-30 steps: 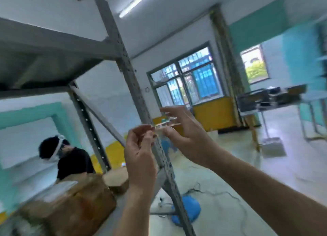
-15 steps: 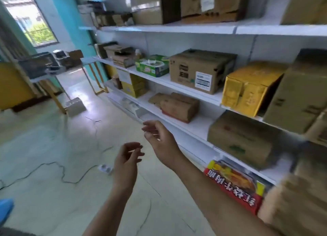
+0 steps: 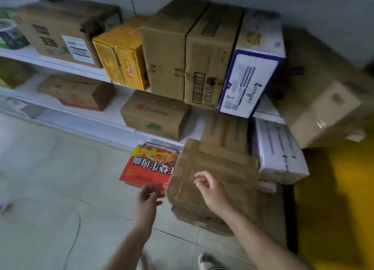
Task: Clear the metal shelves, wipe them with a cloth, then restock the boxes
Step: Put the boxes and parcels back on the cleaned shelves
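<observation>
Grey tiles (image 3: 50, 168) lie nearest, under two hands: left hand (image 3: 146, 198) and right hand (image 3: 212, 188), both loosely curled, gripping nothing. Two stacked brown cardboard boxes (image 3: 214, 168) and one red noodle carton (image 3: 149, 168) follow. Beyond, white metal shelves (image 3: 115, 115) hold one yellow carton (image 3: 121, 53) among brown ones.

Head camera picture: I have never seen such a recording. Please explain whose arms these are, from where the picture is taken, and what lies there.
There is no machine here. A person wears one camera on the head, looking forward and down, so the two bare arms are that person's own. The left hand and the right hand are both loosely curled, in front of a taped brown box stacked on the floor. I see nothing held, though the picture is blurred. Left of that box shows a red printed box. Behind, white shelves carry more cartons, among them a yellow box and a white and blue box.
</observation>
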The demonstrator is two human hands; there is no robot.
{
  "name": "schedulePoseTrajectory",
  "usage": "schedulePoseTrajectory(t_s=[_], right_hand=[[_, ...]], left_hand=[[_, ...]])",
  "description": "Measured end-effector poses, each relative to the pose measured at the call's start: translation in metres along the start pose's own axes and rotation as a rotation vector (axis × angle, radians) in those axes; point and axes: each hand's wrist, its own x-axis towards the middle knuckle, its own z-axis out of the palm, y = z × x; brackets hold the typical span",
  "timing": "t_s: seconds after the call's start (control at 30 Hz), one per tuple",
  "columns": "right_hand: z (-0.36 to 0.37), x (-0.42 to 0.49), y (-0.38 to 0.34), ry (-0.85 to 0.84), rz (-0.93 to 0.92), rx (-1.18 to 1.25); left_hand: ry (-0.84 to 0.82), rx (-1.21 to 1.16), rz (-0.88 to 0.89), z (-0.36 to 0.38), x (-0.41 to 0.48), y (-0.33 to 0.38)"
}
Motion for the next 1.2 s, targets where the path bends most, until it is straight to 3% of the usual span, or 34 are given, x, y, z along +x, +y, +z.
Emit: schedulePoseTrajectory(t_s=[0.23, 0.33, 0.47, 0.6, 0.83, 1.0, 1.13, 1.2], right_hand=[[-0.094, -0.012, 0.112, 0.106, 0.353, -0.072], [-0.106, -0.017, 0.116, 0.163, 0.371, -0.114], [-0.127, -0.001, 0.106, 0.086, 0.343, -0.215], [-0.149, 0.059, 0.105, 0.103, 0.285, -0.326], [-0.138, 0.199, 0.13, -0.17, 0.2, -0.624], [-0.165, 0.255, 0.184, -0.226, 0.345, -0.783], [-0.168, 0.257, 0.195, -0.254, 0.317, -0.778], [-0.163, 0.243, 0.18, -0.286, 0.271, -0.74]], left_hand=[[-0.244, 0.118, -0.211, 0.1, 0.012, -0.045], [-0.353, 0.191, -0.272, 0.115, 0.026, -0.064], [-0.422, 0.383, -0.336, 0.117, 0.043, -0.086], [-0.328, 0.374, -0.419, 0.134, 0.041, -0.101], [-0.022, 0.178, -0.767, 0.189, 0.023, -0.171], [-0.041, -0.12, -0.896, 0.292, -0.015, -0.196], [0.088, -0.415, -0.844, 0.324, -0.026, -0.196], [0.238, -0.517, -0.796, 0.318, -0.036, -0.179]])
